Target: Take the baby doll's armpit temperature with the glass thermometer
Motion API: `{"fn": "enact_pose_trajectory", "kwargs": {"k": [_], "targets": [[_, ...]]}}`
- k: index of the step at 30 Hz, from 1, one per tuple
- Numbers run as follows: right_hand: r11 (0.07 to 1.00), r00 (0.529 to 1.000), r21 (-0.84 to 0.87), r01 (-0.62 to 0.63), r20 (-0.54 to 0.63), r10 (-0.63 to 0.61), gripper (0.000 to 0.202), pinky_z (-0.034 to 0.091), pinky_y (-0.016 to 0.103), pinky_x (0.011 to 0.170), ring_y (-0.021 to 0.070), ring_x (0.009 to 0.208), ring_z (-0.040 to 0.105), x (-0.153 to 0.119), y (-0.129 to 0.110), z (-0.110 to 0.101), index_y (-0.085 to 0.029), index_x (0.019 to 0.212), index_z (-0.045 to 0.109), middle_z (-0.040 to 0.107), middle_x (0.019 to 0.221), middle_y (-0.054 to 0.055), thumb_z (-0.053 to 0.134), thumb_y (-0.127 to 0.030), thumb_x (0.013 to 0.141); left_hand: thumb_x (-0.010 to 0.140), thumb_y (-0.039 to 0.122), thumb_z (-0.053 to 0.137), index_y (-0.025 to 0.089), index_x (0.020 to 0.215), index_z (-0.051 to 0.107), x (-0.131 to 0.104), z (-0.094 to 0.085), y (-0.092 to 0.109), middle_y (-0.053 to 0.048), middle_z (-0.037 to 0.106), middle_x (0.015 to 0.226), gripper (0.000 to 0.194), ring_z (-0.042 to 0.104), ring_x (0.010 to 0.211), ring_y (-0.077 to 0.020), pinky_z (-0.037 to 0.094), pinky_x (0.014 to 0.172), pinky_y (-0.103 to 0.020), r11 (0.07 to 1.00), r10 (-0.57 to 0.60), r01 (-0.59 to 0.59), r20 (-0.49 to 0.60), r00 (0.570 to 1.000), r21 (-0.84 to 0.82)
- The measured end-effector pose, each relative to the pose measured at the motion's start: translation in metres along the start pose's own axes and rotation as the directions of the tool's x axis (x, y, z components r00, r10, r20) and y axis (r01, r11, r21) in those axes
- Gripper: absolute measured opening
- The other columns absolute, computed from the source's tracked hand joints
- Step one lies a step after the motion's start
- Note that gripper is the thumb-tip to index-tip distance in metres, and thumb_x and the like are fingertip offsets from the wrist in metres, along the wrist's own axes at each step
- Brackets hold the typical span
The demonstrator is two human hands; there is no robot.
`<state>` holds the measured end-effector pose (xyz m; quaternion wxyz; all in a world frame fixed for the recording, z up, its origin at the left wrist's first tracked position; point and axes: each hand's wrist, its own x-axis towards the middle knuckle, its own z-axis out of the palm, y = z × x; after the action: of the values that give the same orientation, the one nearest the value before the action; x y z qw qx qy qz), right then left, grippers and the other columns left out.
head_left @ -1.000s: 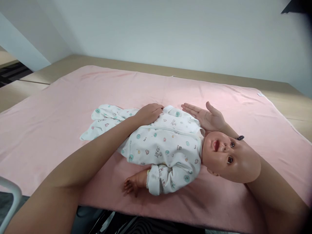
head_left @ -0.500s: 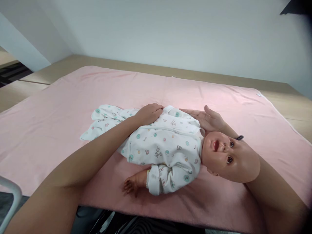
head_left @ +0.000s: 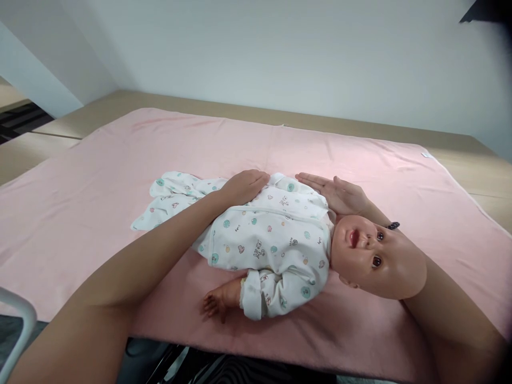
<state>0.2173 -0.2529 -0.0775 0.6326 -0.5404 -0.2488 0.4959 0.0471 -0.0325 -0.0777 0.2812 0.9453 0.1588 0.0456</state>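
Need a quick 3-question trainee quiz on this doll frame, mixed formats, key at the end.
1. True or false: the doll lies on its back on the pink blanket.
2. Multiple choice: where does the left hand rest? A) on the doll's head B) on the doll's far side near the hip C) flat on the blanket, away from the doll
3. Fill in: the right hand is open, fingers straight, beside the doll's far ____.

Key: 1 true; 2 B; 3 shoulder
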Motion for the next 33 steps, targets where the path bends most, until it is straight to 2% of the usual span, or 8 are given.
{"fn": "enact_pose_trajectory", "kwargs": {"k": [3,8,14,20,25,28,30,33], "targets": [[0.999,0.998,-0.002,0.036,0.053,-0.036,0.078,0.062,0.056,0.091,0.0386,0.127,0.063,-0.005,0.012,0.013,-0.04,0.13,0.067,0.073,0.122,0.004,0.069,-0.084,0.065,0.102,0.046,0.028,0.021,0.095,0.068,0.0,0.0,-0.001,-0.008,0.073,0.104,0.047,0.064,0.098,-0.0269,0.048,0.087,-0.041,1.0,0.007,-0.007,0.004,1.0,-0.007],[0.999,0.988,-0.046,-0.001,0.153,0.008,0.089,0.066,0.064,0.067,0.0485,0.126,0.061,-0.011,0.023,0.025,-0.057,0.141,0.053,0.072,0.12,0.003,0.083,-0.074,0.058,0.096,0.037,0.034,0.02,0.114,0.071,0.001,0.0,-0.001,-0.008,0.071,0.123,0.044,0.063,0.111,-0.0274,0.048,0.094,-0.039,1.0,-0.023,0.024,0.024,0.999,-0.021],[0.998,0.984,-0.07,0.002,0.176,0.011,0.098,0.066,0.065,0.065,0.051,0.128,0.058,-0.008,0.027,0.013,-0.059,0.144,0.048,0.07,0.125,0.001,0.085,-0.072,0.054,0.095,0.03,0.032,0.02,0.121,0.07,0.001,-0.001,0.001,-0.007,0.07,0.13,0.046,0.062,0.116,-0.0268,0.047,0.098,-0.04,0.999,-0.029,0.029,0.019,0.999,-0.036],[0.997,0.986,-0.072,-0.009,0.164,0.021,0.088,0.066,0.064,0.065,0.0495,0.127,0.06,-0.004,0.022,0.004,-0.06,0.138,0.055,0.072,0.121,0.001,0.085,-0.071,0.056,0.097,0.032,0.032,0.02,0.119,0.07,0.001,0.0,-0.001,-0.007,0.07,0.129,0.045,0.061,0.118,-0.026,0.045,0.101,-0.039,0.999,-0.013,0.013,0.01,1.0,-0.05],[0.996,0.996,-0.07,0.054,0.077,-0.049,0.082,0.064,0.056,0.082,0.0419,0.127,0.062,-0.008,0.025,0.006,-0.046,0.135,0.064,0.07,0.128,0.004,0.067,-0.087,0.064,0.102,0.038,0.029,0.021,0.114,0.07,0.002,0.001,-0.004,-0.007,0.07,0.128,0.047,0.061,0.116,-0.0258,0.046,0.1,-0.038,0.999,-0.006,0.006,0.007,1.0,-0.041],[0.983,0.989,-0.109,0.145,0.017,-0.144,0.077,0.062,0.055,0.087,0.0389,0.13,0.061,-0.007,0.022,0.005,-0.042,0.13,0.068,0.071,0.127,0.004,0.061,-0.089,0.068,0.103,0.042,0.028,0.021,0.112,0.071,0.002,0.002,-0.004,-0.008,0.071,0.126,0.049,0.062,0.114,-0.0264,0.047,0.098,-0.039,0.999,-0.019,0.019,0.003,1.0,-0.034],[0.973,0.985,-0.16,0.169,0.055,-0.162,0.081,0.06,0.052,0.095,0.0353,0.129,0.062,-0.003,0.014,-0.002,-0.036,0.132,0.067,0.071,0.129,0.005,0.06,-0.087,0.069,0.102,0.042,0.03,0.021,0.114,0.071,0.002,0.002,-0.003,-0.008,0.07,0.128,0.048,0.062,0.115,-0.027,0.047,0.098,-0.04,0.999,-0.02,0.02,0.003,1.0,-0.029],[0.945,0.973,-0.299,0.135,0.221,-0.069,0.087,0.054,0.047,0.108,0.0283,0.126,0.065,0.002,0.0,-0.016,-0.021,0.135,0.064,0.071,0.128,0.009,0.05,-0.083,0.076,0.099,0.039,0.033,0.02,0.119,0.07,0.001,0.001,-0.002,-0.008,0.069,0.132,0.046,0.061,0.117,-0.0275,0.047,0.098,-0.041,0.999,-0.017,0.017,0.015,1.0,-0.031]]}}
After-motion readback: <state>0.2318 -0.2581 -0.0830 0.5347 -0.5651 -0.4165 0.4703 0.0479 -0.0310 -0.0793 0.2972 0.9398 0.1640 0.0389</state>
